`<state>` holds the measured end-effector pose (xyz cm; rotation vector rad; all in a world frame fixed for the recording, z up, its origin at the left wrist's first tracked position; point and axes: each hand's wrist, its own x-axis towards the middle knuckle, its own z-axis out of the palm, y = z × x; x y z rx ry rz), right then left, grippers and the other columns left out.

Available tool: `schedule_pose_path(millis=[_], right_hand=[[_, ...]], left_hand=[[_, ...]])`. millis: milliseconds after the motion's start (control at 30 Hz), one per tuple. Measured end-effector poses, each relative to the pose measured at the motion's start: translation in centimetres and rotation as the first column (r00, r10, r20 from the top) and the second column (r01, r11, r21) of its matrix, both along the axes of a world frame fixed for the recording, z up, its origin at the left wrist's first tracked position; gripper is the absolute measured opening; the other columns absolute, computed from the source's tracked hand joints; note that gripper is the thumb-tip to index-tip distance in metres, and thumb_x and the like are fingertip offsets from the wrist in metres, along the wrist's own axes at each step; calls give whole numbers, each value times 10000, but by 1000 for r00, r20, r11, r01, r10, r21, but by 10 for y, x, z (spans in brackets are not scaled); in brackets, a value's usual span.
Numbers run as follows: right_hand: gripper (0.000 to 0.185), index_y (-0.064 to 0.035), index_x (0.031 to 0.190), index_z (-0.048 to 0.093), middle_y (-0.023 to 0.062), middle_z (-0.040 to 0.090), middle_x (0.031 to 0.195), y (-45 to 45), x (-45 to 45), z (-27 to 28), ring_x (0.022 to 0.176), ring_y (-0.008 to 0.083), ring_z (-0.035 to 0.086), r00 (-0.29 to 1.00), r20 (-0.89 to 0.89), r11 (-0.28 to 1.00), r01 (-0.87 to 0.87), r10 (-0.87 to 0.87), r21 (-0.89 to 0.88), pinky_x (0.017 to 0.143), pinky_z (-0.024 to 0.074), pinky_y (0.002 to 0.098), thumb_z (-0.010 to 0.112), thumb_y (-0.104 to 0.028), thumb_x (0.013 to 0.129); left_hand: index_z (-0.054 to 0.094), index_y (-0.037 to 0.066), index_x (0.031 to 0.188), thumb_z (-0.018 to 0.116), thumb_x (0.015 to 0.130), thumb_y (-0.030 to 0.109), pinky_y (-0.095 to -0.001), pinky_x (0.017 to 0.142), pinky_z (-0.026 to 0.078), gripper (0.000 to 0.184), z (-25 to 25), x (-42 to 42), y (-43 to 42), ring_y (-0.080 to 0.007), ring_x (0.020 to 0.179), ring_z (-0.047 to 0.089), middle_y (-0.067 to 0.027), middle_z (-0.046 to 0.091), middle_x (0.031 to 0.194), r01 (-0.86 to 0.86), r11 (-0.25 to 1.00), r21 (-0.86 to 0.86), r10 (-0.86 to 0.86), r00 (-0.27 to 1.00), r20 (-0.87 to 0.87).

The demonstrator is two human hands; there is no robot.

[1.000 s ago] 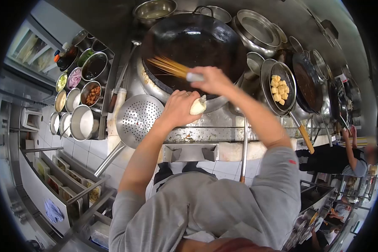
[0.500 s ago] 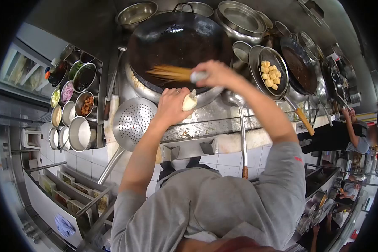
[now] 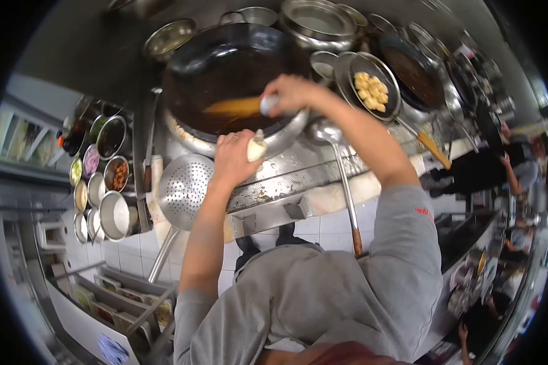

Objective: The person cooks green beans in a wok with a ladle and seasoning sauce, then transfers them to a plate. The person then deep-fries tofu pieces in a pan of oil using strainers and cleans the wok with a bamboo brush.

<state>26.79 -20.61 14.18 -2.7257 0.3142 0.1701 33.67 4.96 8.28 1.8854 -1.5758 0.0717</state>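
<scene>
A large dark wok (image 3: 225,70) sits on the round steel stove ring in front of me. My right hand (image 3: 293,95) is closed around the pale-wrapped end of a bamboo wok brush (image 3: 232,107). The brush's bristles, smeared by motion, lie low inside the wok near its front side. At the wok's near rim, my left hand (image 3: 230,159) is closed on a folded whitish cloth (image 3: 256,150). Whatever part of the rim or handle lies under the cloth is hidden.
A perforated skimmer (image 3: 186,190) rests at the left and a long-handled ladle (image 3: 326,131) at the right. Yellowish cubes (image 3: 371,91) fill a strainer over a bowl. Metal pots (image 3: 115,214) of ingredients stand left. Another person (image 3: 490,164) works at far right.
My view has turned slightly, so the stove appears further left and tilted. The brush has swept within the wok and its bristles are more blurred. My left hand keeps its hold at the rim.
</scene>
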Motion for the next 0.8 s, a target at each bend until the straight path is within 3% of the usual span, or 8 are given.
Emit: schedule_pose_path(millis=[33, 100, 200, 333, 433, 500, 667, 800], right_hand=[[517, -193, 1168, 705, 113, 709, 1110, -32, -9, 10, 975, 310, 692, 989, -10, 942, 137, -147, -306, 876, 555, 411, 793, -339, 680], [420, -127, 1179, 624, 168, 711, 1041, -71, -30, 29, 957, 343, 690, 862, 277, 710, 507, -425, -490, 826, 556, 430, 707, -294, 803], [567, -65, 1247, 533, 210, 697, 1032, -39, -58, 45, 978, 394, 670, 476, 539, 581, 813, -695, 30, 865, 527, 479, 723, -361, 802], [685, -63, 1324, 467, 187, 604, 1250, 60, -141, -52, 1153, 350, 600, 232, 711, 704, 516, -664, 488, 971, 467, 418, 770, -349, 780], [590, -89, 1205, 469, 163, 631, 1072, 164, -210, -122, 937, 285, 650, 208, 541, 565, 487, -815, 666, 819, 499, 381, 776, -367, 784], [496, -121, 1166, 526, 165, 636, 922, 202, -247, -110, 753, 279, 646, 258, 146, 292, 737, -955, 610, 707, 513, 393, 775, -299, 775], [364, -101, 1069, 608, 175, 613, 955, 202, -272, -164, 871, 339, 621, 454, 507, 511, 859, -733, -30, 744, 539, 435, 753, -263, 777], [286, -26, 859, 645, 180, 600, 875, 237, -282, -129, 842, 336, 610, 480, 767, 677, 732, -427, -82, 733, 543, 419, 647, -312, 866]], left_hand=[[602, 86, 997, 763, 718, 298, -413, 797, 407, 387, 0, -2, 1, -307, 868, 605, -115, 656, 898, 4, 1000, 4, -4, 1000, 2], [603, 77, 1004, 776, 710, 299, -419, 817, 408, 407, 4, -3, -1, -318, 883, 604, -119, 659, 915, 2, 1000, 17, -2, 1000, 1], [591, 87, 979, 764, 704, 289, -427, 814, 407, 383, -3, -4, -2, -322, 891, 607, -117, 660, 903, -2, 1000, -26, 3, 999, 38], [591, 76, 1051, 777, 720, 271, -452, 840, 404, 427, -7, -3, -1, -335, 946, 604, -133, 656, 963, 26, 1000, -10, -25, 999, 35], [588, 86, 1064, 790, 707, 282, -450, 871, 407, 454, -15, 1, -3, -331, 969, 597, -121, 652, 991, 5, 1000, 26, -7, 998, 69], [585, 76, 1102, 784, 724, 305, -471, 891, 403, 485, -16, 0, -1, -372, 983, 575, -169, 642, 993, -14, 999, 44, 14, 1000, 5], [591, 65, 1102, 746, 753, 369, -478, 882, 408, 488, -25, 3, -7, -394, 943, 594, -172, 660, 980, -28, 998, 52, 27, 1000, 15], [598, 42, 1117, 729, 782, 336, -472, 839, 467, 465, 6, -18, -7, -398, 916, 643, -201, 685, 972, -102, 979, 175, 131, 978, -165]])
